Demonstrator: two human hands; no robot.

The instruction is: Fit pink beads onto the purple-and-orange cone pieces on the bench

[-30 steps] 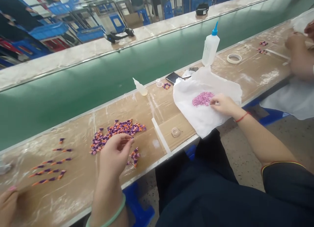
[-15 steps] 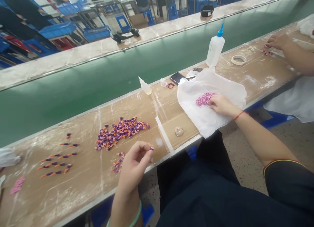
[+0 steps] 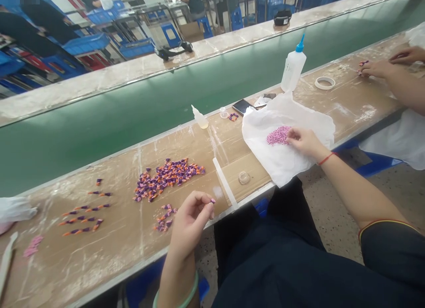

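My left hand [image 3: 191, 219] is raised over the front edge of the workbench, its fingertips pinched on a small purple piece [image 3: 211, 201]. A heap of purple and orange pieces [image 3: 168, 176] lies behind it, with a smaller cluster [image 3: 163, 219] just to its left. My right hand [image 3: 303, 140] rests on a white sheet [image 3: 288, 122], fingertips touching a pile of tiny pink beads [image 3: 278, 135].
Joined purple-orange strips [image 3: 83, 212] lie in rows at left. A small glue bottle [image 3: 200, 118], a large bottle with a blue tip [image 3: 293, 65], a phone [image 3: 242, 106], a tape ring [image 3: 324, 83] and a clear cap [image 3: 244, 178] sit on the bench. Another person's hands [image 3: 385, 66] work at far right.
My left hand drew back from the heap toward the bench edge with a purple piece pinched. The view shifted slightly; my right hand stayed at the pink beads.
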